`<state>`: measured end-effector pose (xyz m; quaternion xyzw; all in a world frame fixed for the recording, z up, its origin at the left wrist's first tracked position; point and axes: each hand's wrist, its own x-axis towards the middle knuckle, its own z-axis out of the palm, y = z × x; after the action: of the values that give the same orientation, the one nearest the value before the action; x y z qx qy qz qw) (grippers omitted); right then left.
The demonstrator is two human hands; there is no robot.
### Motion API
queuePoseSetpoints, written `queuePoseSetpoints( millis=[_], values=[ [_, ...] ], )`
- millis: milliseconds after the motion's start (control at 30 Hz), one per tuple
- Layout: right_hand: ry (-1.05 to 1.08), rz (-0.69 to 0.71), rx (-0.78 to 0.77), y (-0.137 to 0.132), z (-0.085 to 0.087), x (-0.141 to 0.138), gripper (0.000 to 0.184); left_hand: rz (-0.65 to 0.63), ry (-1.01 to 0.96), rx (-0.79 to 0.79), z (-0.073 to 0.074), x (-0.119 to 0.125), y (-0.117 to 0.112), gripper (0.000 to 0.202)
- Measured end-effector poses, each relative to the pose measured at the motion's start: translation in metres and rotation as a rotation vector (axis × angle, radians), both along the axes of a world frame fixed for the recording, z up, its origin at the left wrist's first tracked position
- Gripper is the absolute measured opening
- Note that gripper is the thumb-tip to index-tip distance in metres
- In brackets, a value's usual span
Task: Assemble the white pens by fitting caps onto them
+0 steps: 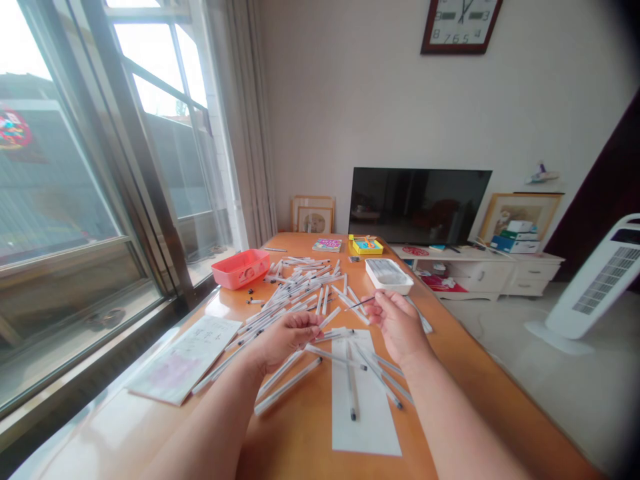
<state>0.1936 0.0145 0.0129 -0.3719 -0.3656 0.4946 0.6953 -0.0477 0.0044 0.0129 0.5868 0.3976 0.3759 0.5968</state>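
Note:
My left hand [287, 337] pinches a translucent white pen barrel [331, 315] that points up and to the right. In the fingers of my right hand [397, 323] is a thin dark pen refill [359, 304], its tip angled left toward the barrel but apart from it. Below both hands, several pens with black ends [351, 387] lie across a white sheet of paper [345, 430]. Beyond my left hand spreads a loose pile of pen barrels [295, 290]. A few small black pieces [251, 291] lie beside the pile.
A coral plastic basket [235, 275] stands at the left table edge, and a white tray [400, 288] at the right. Farther back are a yellow box [371, 251] and a colourful booklet [327, 245]. A notebook [187, 357] lies left of my left arm. Right of the table stands a tower fan [607, 280].

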Motion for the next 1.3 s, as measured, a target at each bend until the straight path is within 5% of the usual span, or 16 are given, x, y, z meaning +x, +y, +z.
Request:
queuePoseSetpoints(
  millis=[1300],
  values=[
    [-0.153, 0.023, -0.016, -0.005, -0.001, -0.008, 0.034, -0.097, 0.065, 0.015, -0.005, -0.003, 0.003, 0.032]
  ],
)
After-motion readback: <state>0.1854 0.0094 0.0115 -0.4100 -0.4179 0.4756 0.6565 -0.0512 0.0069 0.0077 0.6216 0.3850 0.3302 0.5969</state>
